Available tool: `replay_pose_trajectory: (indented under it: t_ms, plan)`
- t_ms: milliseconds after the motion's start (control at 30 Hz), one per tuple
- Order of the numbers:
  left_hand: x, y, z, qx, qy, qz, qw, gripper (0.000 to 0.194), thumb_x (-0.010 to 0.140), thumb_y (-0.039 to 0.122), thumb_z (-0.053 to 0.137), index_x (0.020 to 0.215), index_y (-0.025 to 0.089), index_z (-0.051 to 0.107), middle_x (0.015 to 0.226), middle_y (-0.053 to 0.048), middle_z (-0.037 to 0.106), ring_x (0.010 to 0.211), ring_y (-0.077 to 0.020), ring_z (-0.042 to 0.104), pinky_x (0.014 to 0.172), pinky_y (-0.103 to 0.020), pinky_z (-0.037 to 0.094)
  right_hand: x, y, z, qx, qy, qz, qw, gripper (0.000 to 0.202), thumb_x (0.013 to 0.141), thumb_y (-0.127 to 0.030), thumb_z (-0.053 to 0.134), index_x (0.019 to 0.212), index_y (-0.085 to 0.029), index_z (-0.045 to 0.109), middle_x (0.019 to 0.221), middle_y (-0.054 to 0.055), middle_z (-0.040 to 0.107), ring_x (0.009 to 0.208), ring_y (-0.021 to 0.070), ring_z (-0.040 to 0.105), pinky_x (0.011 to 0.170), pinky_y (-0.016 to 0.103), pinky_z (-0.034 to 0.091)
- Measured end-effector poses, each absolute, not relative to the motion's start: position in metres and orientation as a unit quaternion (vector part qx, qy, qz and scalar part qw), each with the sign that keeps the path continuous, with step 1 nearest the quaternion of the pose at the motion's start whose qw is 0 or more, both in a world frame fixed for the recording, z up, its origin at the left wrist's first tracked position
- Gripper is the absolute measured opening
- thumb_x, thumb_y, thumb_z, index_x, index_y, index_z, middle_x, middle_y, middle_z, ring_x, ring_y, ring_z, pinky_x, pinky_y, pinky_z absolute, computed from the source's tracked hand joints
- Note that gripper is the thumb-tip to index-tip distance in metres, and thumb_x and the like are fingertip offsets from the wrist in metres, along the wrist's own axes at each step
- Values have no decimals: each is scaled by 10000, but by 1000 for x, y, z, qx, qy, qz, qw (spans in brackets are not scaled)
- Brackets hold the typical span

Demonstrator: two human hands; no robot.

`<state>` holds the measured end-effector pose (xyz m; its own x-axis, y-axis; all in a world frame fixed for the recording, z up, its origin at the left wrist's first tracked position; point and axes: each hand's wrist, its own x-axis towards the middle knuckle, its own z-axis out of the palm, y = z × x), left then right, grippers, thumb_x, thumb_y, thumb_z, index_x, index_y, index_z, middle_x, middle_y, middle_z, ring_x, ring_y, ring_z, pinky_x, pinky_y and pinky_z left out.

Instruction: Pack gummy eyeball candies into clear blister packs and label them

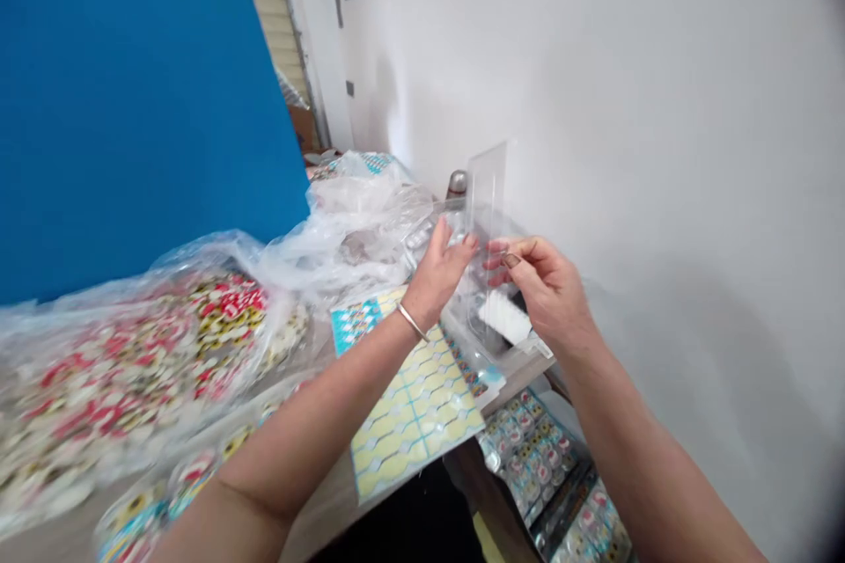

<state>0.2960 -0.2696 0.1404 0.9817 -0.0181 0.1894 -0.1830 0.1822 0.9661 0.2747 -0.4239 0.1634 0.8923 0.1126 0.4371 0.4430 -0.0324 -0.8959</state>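
"What's in those hands over there?"

"A thin clear plastic piece (487, 193), upright between the two of them, above the far end of the table (335, 493), near the wall."

"Is the hold firm?"

"The right hand (551, 290) seems to pinch its edge between thumb and fingers. The left hand (439, 273) has its fingers stretched out and unclenched, just beside the other edge; from here I can't tell whether the thumb touches it."

"How would you handle it?"

"Lightly, near the rim, since anything that thin probably bends. I'd let the left fingers steady the opposite side, so it doesn't twist."

"And underneath?"

"A white piece (505, 317) lies below, and the yellow sheet (432, 413) sits nearer the person, so I'd watch that the lower corners don't snag on either"
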Motion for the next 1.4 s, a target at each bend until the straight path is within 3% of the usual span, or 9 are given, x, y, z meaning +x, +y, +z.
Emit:
replay_pose_trajectory:
  t_ms: [100,267,433,567,733,867,1033,1200,1400]
  plan:
    - [257,-224,183,677,-171,109,707,823,884,625,605,1560,292,273,1586,-113,388,1316,-302,548,1030,-408,490,227,-374,167,-658,-243,-80,708,155,921,-359,640,879,-219,588,1127,51,655,926,166,659,753,322,598]
    - [188,-145,218,888,-97,216,393,754,882,599,556,1538,300,335,1515,-50,463,1270,-349,568,895,-478,514,160,-270,143,-510,-228,73,826,195,925,-440,627,863,-261,578,1057,14,645,928,172,656,783,360,615]
    - [126,-79,168,956,-58,150,247,732,820,435,689,1479,228,447,1390,-118,586,1069,-272,676,911,-436,582,109,-217,84,-420,-172,285,844,191,880,-429,676,891,-252,604,871,3,648,830,176,683,733,346,602]
    - [88,-51,113,978,-64,113,163,710,841,361,671,1481,181,422,1436,-154,549,1222,-307,601,1052,-491,510,105,-234,38,-409,16,308,859,311,831,-460,720,1020,-238,612,996,50,711,852,188,699,681,301,566]
    - [75,-63,92,980,-148,83,102,746,815,314,687,1492,176,407,1474,-179,509,1293,-351,551,1059,-497,498,131,-249,28,-448,0,288,847,457,788,-434,789,1154,-246,591,1009,47,726,770,167,692,670,296,560]
    - [72,-79,97,971,-168,164,47,685,900,325,651,1508,187,367,1501,-175,492,1401,-366,444,1170,-573,347,155,-248,26,-437,29,267,859,427,746,-320,821,1106,-244,606,843,-17,701,638,133,655,619,290,572]
    - [58,-77,78,962,-172,201,75,649,877,381,719,1443,228,440,1293,-118,668,1250,-284,597,1152,-468,396,190,-278,2,-359,142,198,901,294,740,-174,778,1013,-216,676,832,-25,685,676,87,639,679,223,590]
    - [76,-72,48,998,-46,42,17,1192,617,694,819,1540,111,338,1593,-248,315,1477,-484,242,1179,-695,180,194,-281,-18,-354,128,290,880,261,758,-195,771,1012,-202,713,770,-20,677,628,76,630,618,164,578]
    - [92,-61,30,1000,-3,-12,17,1191,610,636,830,1564,147,310,1600,-237,308,1449,-506,283,1142,-769,97,180,-254,-21,-366,105,369,848,296,723,-236,812,1003,-182,735,765,-5,687,588,86,626,580,204,590]
